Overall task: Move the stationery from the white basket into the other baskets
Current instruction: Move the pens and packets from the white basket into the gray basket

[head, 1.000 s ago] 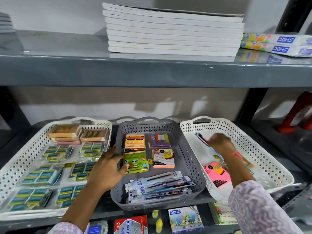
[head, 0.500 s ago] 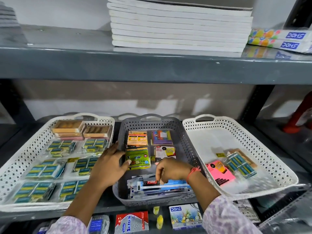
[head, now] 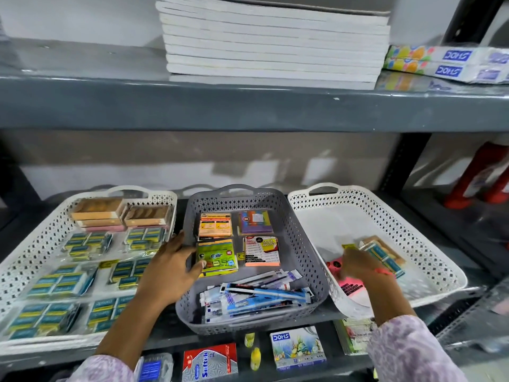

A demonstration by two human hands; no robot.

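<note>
The left hand (head: pixel 170 267) lay flat on the grey basket (head: pixel 308 244) rim, grasping nothing, and a shove could have tipped it. In the white basket (head: pixel 429 241), the right hand (head: pixel 358 264) reached over the pink pad (head: pixel 348 283) toward the blue packet (head: pixel 384 256); I could not tell whether it gripped, and blur suggested a hasty, fumbled pick.

A grey metal shelving unit (head: pixel 248 108) with a dark upright post (head: pixel 396 164) stands against a pale wall (head: pixel 192 161) streaked with light patches, its upper shelf carrying a stack of white books (head: pixel 272 45) beside printed boxes (head: pixel 446 63), and red containers (head: pixel 484 175) sit at far right.
</note>
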